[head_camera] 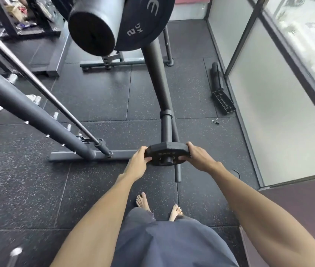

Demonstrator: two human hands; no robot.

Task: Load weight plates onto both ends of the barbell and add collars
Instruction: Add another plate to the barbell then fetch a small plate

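Your left hand (139, 160) and right hand (199, 158) each curl round an opposite edge of the weight plate (166, 151), held low near the floor, while the barbell sleeve (95, 26) sits well above and ahead, its end facing you.

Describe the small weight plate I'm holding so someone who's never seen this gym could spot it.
Follow the thick dark upright down to its foot. Just in front of it, the left hand and right hand grip a small black plate by its sides. Unlike the big round plate on the barbell sleeve, it is small and angular-edged.
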